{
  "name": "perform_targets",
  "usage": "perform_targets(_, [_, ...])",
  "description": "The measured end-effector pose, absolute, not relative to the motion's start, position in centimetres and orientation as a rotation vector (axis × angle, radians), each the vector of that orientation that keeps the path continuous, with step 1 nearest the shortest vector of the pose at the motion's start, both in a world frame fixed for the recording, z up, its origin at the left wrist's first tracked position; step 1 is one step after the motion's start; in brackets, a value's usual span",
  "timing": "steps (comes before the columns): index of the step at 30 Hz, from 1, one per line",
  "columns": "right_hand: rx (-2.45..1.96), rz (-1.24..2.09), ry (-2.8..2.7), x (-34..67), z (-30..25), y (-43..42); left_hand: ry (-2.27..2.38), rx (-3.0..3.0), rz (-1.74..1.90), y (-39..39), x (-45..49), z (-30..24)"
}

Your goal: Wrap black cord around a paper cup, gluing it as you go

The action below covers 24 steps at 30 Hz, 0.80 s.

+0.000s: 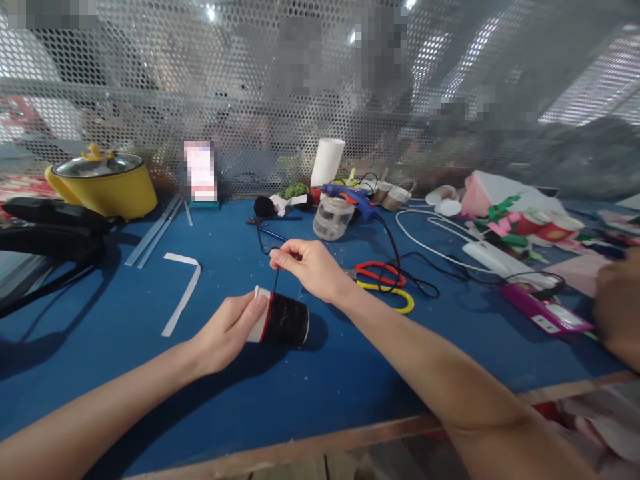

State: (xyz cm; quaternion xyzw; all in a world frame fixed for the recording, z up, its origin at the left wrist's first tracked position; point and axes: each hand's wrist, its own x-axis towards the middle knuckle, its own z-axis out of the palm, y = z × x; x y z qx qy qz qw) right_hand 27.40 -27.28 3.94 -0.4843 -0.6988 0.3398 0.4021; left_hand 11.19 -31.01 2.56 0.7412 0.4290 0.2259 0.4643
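Observation:
My left hand (227, 330) is closed round the white rim end of a paper cup (280, 320) that lies on its side, its body wrapped in black yarn with a red band. My right hand (310, 267) is just above the cup, pinching a strand of black yarn (267, 248) that runs down to the cup and back toward a black yarn ball (263, 207). Both rest over the blue table (150, 373).
A yellow pot (103, 183) stands back left, a white strip (183, 290) lies left of the cup. Behind are a clear jar (333, 218), blue glue gun (355, 198), white cup stack (327, 162). Red and yellow scissors (385, 283), cables, a purple packet (545, 310) lie right. Another person's hand (620, 307) is far right.

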Motion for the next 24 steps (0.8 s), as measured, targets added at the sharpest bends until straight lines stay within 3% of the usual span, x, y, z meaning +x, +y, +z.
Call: perform_targets(24, [-1.294, 1.075, -1.887, 26.4, 3.03, -27.53, 0.829, 2.164, 0.77, -31.5, 10.23, 2.96])
